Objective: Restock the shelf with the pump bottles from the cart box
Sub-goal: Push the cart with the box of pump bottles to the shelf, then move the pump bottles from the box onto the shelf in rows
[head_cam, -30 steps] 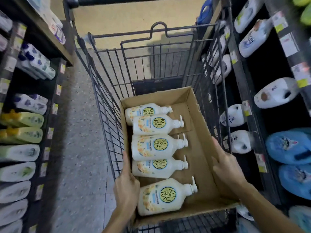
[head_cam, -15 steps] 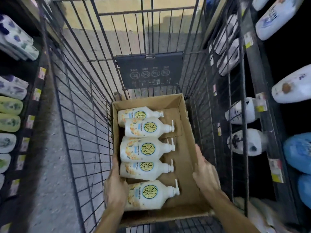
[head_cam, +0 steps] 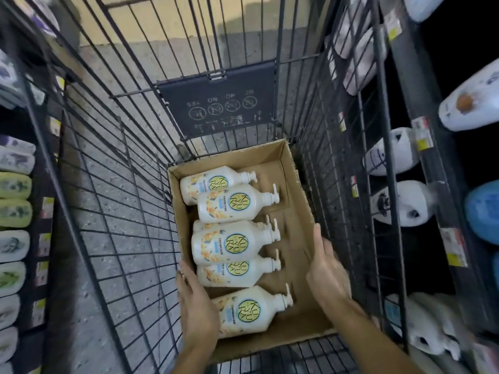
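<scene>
We're reaching both arms down into the cart (head_cam: 113, 201). Left hand (head_cam: 197, 309) is lying flat, fingers loose, on the box (head_cam: 294, 190) wall; right hand (head_cam: 326, 273) is lying open on the opposite wall. Pump bottles (head_cam: 232, 247) are lying sideways inside, ungripped.

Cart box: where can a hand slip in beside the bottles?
Bare cardboard runs between the pump heads and the box's right wall, by the right hand. The left side is crowded: bottles against the wall, left hand there.

Wire cart (head_cam: 113, 211) carries open cardboard box (head_cam: 294, 184) w/ pump bottles (head_cam: 232, 245) lying sideways inside.
</scene>
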Demonstrator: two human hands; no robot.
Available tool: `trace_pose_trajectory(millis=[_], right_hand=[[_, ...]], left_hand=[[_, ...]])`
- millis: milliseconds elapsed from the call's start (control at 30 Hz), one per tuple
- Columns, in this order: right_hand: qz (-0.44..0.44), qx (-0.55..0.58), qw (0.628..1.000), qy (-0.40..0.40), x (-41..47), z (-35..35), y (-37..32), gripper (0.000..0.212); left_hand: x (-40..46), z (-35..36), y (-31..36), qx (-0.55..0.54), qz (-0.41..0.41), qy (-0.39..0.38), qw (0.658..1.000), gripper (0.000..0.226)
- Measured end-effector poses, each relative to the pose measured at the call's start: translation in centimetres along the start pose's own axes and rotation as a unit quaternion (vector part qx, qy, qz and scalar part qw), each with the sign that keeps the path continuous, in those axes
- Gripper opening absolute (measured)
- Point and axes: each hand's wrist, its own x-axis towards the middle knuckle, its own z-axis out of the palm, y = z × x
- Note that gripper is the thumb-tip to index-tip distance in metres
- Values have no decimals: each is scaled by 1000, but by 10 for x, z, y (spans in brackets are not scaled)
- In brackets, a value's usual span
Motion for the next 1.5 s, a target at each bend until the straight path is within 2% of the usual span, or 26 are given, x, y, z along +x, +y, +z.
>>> trace_pose_trajectory(millis=[100, 167, 267, 333, 467, 533, 633, 700, 767, 833, 900, 933, 967, 1033, 1100, 1200, 1267, 1333, 1433, 1500], right_hand=[[52, -18, 998, -25, -1, -17, -22, 96], [59, -2, 998, -28, -10, -30, -42, 83], [35, 125, 989, 67, -33, -42, -72, 53], [39, 211, 973, 90, -47, -48, -94, 34], [141, 341, 930, -5, -51, -40, -132, 25], [202, 390, 898, -39, -45, -26, -147, 34], [316, 467, 824, -45, -32, -1, -167, 59], [378, 515, 769, -10, -22, 13, -179, 64], [437, 553, 708, 36, -13, 26, -189, 57], [472, 565, 671, 85, -3, 45, -197, 68], [490, 548, 670, 100, 7, 77, -198, 98], [494, 546, 669, 102, 11, 98, -195, 107], [499, 547, 664, 102, 14, 118, -192, 110], [501, 554, 657, 104, 15, 111, -194, 108], [503, 565, 644, 113, 16, 87, -198, 103], [514, 568, 633, 111, 17, 66, -199, 81], [505, 567, 644, 96, 19, 63, -197, 73], [487, 572, 653, 94, 21, 64, -199, 82], [470, 556, 680, 88, 21, 78, -197, 113], [449, 557, 694, 73, 19, 71, -196, 111]], left_hand=[[-7, -10, 18, 82, 25, -21, 996, 95], [-16, -30, 37, 139, 42, -56, 988, 91], [-19, -77, 63, 231, 98, -105, 962, 68], [-8, -112, 77, 280, 145, -131, 940, 50], [40, -162, 102, 258, 233, -169, 923, 38], [72, -168, 118, 245, 267, -191, 912, 40], [118, -160, 145, 224, 292, -246, 897, 42], [144, -152, 163, 220, 313, -261, 886, 49], [167, -143, 177, 231, 328, -251, 881, 66], [187, -131, 186, 249, 354, -227, 872, 78], [201, -114, 185, 243, 384, -234, 860, 75], [204, -104, 182, 254, 396, -245, 848, 78], [205, -94, 177, 275, 407, -255, 833, 85], [203, -78, 168, 326, 423, -251, 807, 101], [201, -67, 164, 359, 427, -233, 796, 109], [206, -57, 172, 384, 409, -240, 792, 117], [210, -53, 181, 388, 398, -242, 796, 117], [209, -52, 183, 382, 387, -235, 805, 114], [201, -58, 175, 341, 373, -262, 822, 106], [199, -68, 168, 316, 360, -279, 832, 100]])
